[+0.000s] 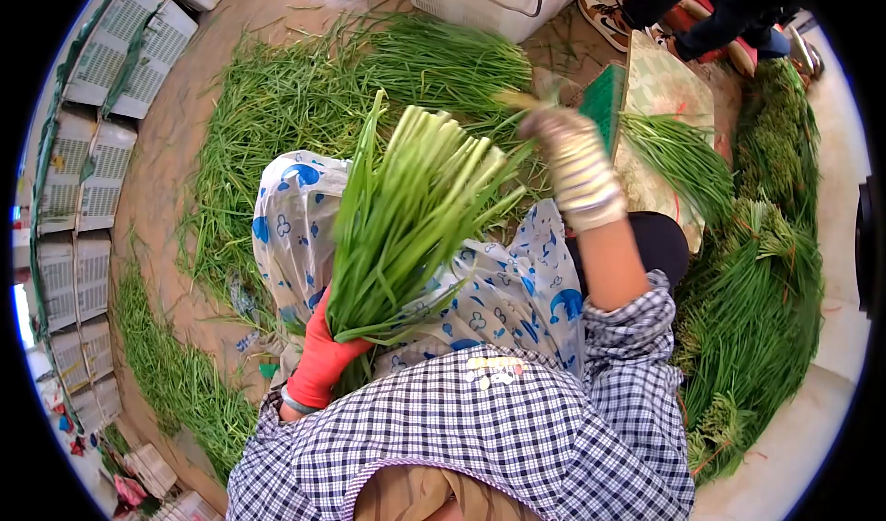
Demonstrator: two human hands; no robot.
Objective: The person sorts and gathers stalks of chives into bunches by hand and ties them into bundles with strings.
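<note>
My left hand (325, 355), in a red glove, is wrapped round a thick bunch of garlic chives (397, 216). The pale cut ends point up and away from me, and the leafy part hangs down over my lap. My right hand (568, 143), in a striped white and yellow glove, is raised to the right of the bunch, apart from it. Motion smears its fingers, and a blurred yellowish bit shows at their tips. A plastic apron (498, 281) with blue prints covers my knees.
Loose chives (268, 106) lie heaped on the floor ahead and left. Tied bundles (757, 309) are stacked at right. A board (669, 96) with a green upright side (604, 106) carries more chives (678, 161). White crates (106, 50) line the left; another person's shoes (604, 23) show at top right.
</note>
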